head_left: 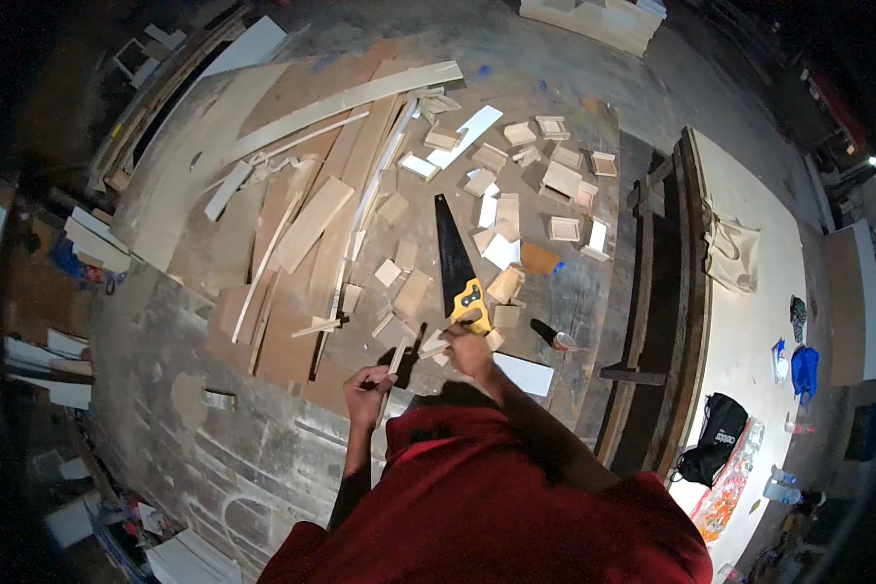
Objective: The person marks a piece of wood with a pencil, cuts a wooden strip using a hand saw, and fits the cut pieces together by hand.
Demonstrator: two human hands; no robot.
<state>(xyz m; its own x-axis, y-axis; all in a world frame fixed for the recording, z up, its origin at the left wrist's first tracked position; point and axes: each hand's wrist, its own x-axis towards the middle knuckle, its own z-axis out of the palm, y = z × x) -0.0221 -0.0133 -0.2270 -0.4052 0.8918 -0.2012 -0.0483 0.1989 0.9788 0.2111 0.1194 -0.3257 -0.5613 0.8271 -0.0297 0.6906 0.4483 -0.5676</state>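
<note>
A handsaw point(454, 255) with a black blade and a yellow-and-black handle points away from me over the work surface. My right hand point(471, 351) is closed at the rear of its yellow handle, partly covering it. Left of that, my left hand point(368, 388) pinches a thin wooden strip point(397, 358), tilted upward from the fingers. A short light wood piece point(434, 345) is close to the right hand's fingers; whether it is touched I cannot tell. Small wooden blocks point(412, 292) and open box-like pieces point(561, 181) lie scattered beyond both hands.
Long boards point(316, 224) and narrow strips lie to the left. A white panel point(524, 374) is right of my right hand, near a dark cylindrical object point(545, 332). Further right, a pale bench point(749, 331) carries a cloth bag point(733, 255) and a black bag point(716, 438).
</note>
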